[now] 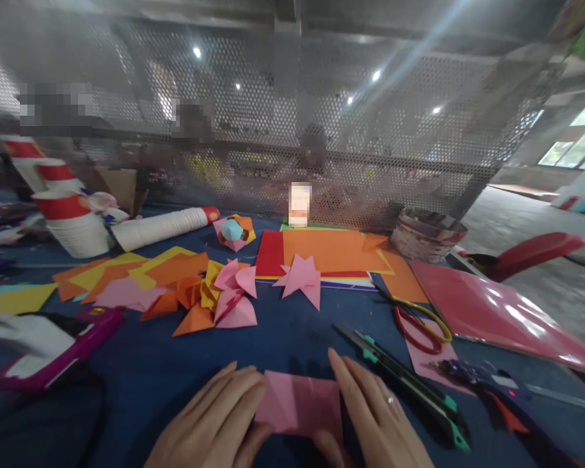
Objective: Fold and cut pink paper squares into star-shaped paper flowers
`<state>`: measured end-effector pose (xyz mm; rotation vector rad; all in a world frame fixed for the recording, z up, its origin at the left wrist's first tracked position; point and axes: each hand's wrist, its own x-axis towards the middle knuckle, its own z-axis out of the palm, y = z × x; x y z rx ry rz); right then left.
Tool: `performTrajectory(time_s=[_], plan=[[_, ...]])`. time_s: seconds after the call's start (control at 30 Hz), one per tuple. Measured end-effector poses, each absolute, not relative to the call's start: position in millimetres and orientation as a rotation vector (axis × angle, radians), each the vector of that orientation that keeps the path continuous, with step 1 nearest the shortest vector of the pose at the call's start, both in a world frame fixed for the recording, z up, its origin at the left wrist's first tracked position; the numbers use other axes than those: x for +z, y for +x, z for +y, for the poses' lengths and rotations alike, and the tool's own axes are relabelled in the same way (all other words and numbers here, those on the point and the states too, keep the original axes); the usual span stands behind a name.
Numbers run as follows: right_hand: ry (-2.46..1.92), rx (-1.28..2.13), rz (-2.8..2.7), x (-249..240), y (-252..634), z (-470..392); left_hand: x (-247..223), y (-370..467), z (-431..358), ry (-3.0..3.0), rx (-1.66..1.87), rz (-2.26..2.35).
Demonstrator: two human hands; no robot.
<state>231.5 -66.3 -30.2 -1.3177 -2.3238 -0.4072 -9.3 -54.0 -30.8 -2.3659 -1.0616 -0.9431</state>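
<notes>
A folded piece of pink paper point(302, 403) lies at the near edge of the blue table, between my two hands. My left hand point(214, 416) grips its left edge, thumb below and fingers along the side. On the other edge, my right hand point(375, 416), with a ring on one finger, pinches the paper with thumb and forefinger. Just right of that hand lies a green and black utility knife point(409, 383). Beyond the paper sit a pink paper star point(302, 276) and pink folded petals point(236, 296) beside orange and yellow ones.
Scissors point(422, 325), a dark glue gun point(502, 383) and a red glossy packet point(502, 312) lie at right. Coloured sheets point(326, 250) are stacked mid-table before a perforated metal screen point(253, 117). Stacked paper cups point(75, 227) and a purple and white tool point(63, 351) are at left.
</notes>
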Motion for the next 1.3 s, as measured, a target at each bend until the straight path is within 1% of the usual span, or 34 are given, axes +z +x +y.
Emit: performTrajectory(time_s=[0.17,0.4,0.57,0.73,0.93,1.13,1.3], plan=[[-1.433,-0.406,-2.291,-13.9,223.6,-60.2,-28.7,-14.0,-57.3,-2.413,-0.734,-1.088],[-1.513,-0.256,-2.329,-17.9,226.6,-59.1,-32.2,-12.1,-53.0,-2.403,-0.721,-1.128],[-1.47,-0.074,-2.311,-16.8,228.8,-61.4,-21.4,-9.8,-53.1,-2.474,-0.832,-1.02],[-1.321,-0.057,-2.359,-15.0,229.5,-64.2,-21.0,-4.4,-57.2,-2.487,-1.032,-1.082],[-1.103,0.06,-2.352,-7.6,224.1,-71.4,-16.6,5.1,-56.4,-2.504,-1.069,-0.977],[-1.104,0.078,-2.253,-4.5,215.1,-80.1,-19.3,17.3,-62.9,-2.372,-1.311,-0.989],[-1.03,-0.021,-2.27,-11.4,216.8,-81.3,-31.5,15.6,-70.4,-2.347,-1.375,-0.953]])
